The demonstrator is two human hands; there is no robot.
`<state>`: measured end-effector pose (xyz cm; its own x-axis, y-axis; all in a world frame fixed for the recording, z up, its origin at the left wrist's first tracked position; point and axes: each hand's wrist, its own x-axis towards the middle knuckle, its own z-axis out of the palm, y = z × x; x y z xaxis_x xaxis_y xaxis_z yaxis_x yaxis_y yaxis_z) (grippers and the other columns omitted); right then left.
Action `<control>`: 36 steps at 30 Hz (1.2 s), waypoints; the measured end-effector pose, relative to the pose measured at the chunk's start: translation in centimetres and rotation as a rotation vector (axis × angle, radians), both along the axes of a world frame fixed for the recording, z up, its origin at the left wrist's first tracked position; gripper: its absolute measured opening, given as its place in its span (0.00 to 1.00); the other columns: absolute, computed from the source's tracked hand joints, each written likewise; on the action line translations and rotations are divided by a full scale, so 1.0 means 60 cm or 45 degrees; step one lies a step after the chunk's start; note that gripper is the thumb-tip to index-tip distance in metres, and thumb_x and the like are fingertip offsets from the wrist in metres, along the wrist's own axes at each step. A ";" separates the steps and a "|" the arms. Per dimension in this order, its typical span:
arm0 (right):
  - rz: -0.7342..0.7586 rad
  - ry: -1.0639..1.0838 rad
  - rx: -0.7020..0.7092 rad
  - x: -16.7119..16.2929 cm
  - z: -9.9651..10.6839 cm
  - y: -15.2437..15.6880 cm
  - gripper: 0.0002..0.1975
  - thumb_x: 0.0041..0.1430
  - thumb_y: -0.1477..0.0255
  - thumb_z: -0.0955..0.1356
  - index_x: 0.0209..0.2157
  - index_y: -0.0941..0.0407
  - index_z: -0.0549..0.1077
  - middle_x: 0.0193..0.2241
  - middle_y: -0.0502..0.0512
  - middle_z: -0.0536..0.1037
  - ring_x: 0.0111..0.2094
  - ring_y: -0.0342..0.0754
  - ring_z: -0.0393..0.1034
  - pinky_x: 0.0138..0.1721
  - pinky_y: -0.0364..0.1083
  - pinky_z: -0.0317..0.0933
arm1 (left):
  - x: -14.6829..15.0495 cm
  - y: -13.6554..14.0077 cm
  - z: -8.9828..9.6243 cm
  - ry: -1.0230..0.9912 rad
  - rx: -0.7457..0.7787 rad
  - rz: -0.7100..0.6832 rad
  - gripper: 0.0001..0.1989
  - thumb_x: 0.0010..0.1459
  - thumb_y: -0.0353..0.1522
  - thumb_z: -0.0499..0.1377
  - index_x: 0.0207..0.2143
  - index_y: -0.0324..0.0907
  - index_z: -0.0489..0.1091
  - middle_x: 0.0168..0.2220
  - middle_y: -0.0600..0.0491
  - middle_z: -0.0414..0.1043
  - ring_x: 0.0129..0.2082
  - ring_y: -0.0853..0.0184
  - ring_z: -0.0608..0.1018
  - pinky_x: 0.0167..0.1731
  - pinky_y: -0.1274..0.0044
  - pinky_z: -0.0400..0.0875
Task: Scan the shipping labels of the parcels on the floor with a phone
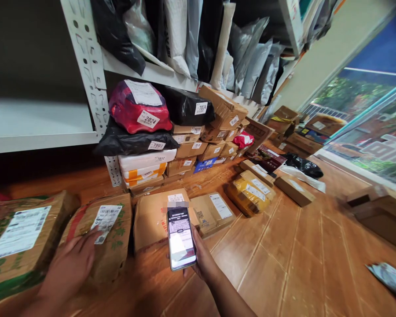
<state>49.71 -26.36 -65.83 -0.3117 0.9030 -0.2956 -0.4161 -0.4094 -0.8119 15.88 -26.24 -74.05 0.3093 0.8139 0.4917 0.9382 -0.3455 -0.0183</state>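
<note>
On a wooden floor (284, 264) crowded with parcels, the left hand (71, 264) lies spread on a cardboard box (100, 237) while the right hand (201, 259) grips a lit phone (181, 237).

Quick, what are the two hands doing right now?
Left hand: open, fingers resting on the labelled cardboard box.
Right hand: closed around a phone, screen lit.

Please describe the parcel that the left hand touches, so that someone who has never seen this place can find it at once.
Start at the white metal shelf and look down to the row of cartons on the wooden floor before it. The left hand rests on the second carton from the left. Unlike the plain carton behind the phone, it has green leaf prints and a red stripe.
</note>
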 end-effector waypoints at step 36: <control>-0.174 0.047 -0.002 -0.054 0.023 -0.029 0.37 0.44 0.76 0.67 0.57 0.48 0.53 0.31 0.49 0.78 0.23 0.48 0.76 0.12 0.39 0.66 | 0.003 0.000 0.009 0.133 0.025 -0.035 0.19 0.59 0.27 0.43 0.48 0.29 0.64 0.46 0.38 0.72 0.41 0.57 0.74 0.47 0.66 0.63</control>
<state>46.45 -28.07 -64.45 -0.1963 0.9374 -0.2875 -0.4976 -0.3479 -0.7946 16.05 -26.27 -73.53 0.3819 0.7948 0.4715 0.9210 -0.3699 -0.1224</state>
